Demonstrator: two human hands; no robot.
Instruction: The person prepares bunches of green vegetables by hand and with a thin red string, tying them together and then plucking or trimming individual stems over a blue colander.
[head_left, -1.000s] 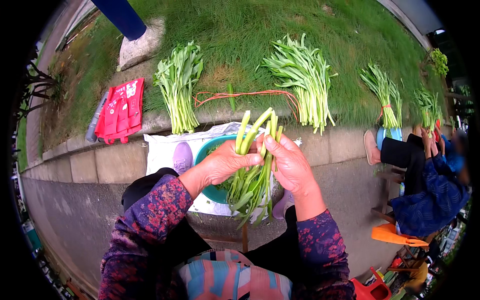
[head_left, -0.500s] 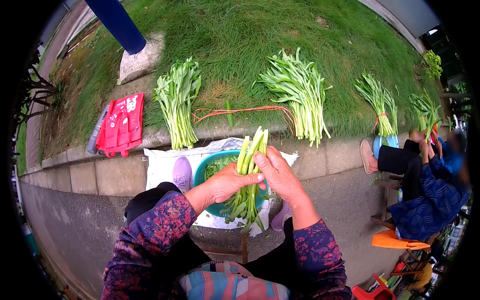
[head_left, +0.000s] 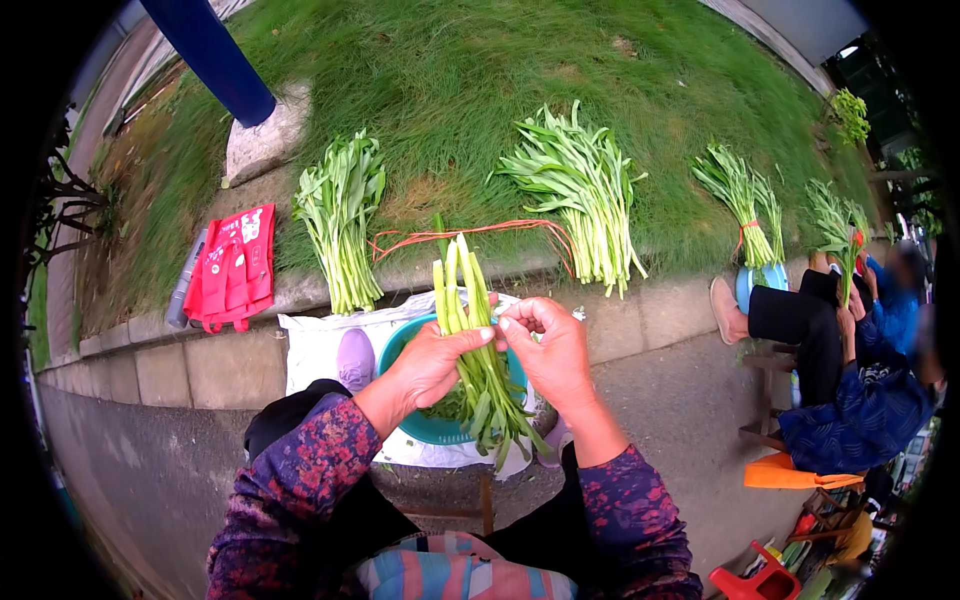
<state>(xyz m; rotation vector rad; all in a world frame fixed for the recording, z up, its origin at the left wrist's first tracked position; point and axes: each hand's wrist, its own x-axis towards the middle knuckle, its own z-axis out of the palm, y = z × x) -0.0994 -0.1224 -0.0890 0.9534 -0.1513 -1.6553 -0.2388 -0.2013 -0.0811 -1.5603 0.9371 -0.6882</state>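
Note:
My left hand (head_left: pixel 428 362) is wrapped round a small bunch of leafy green stems (head_left: pixel 492 402), like water spinach. Its pale cut ends point away from me and its leaves hang toward me. Close beside the stems, my right hand (head_left: pixel 552 352) has thumb and fingertips pinched together; whatever lies in the pinch is too small to make out. Beneath both hands stands a teal basin (head_left: pixel 432 430) with green leaf pieces in it, partly hidden by my hands and the bunch. The basin rests on a white sack (head_left: pixel 305 352).
Larger bundles of greens lie along the kerb, one on the left (head_left: pixel 340 220) and one ahead (head_left: pixel 590 200), with orange twine (head_left: pixel 470 229) between. A red bag (head_left: pixel 238 268) lies far left. At right, a person in blue (head_left: pixel 850 410) sits handling greens beside a red stool (head_left: pixel 757 578).
My right hand has come off the bunch and moved slightly right, its fingertips now pinched. The left hand keeps the bunch, shifted a little left. The view has shifted slightly.

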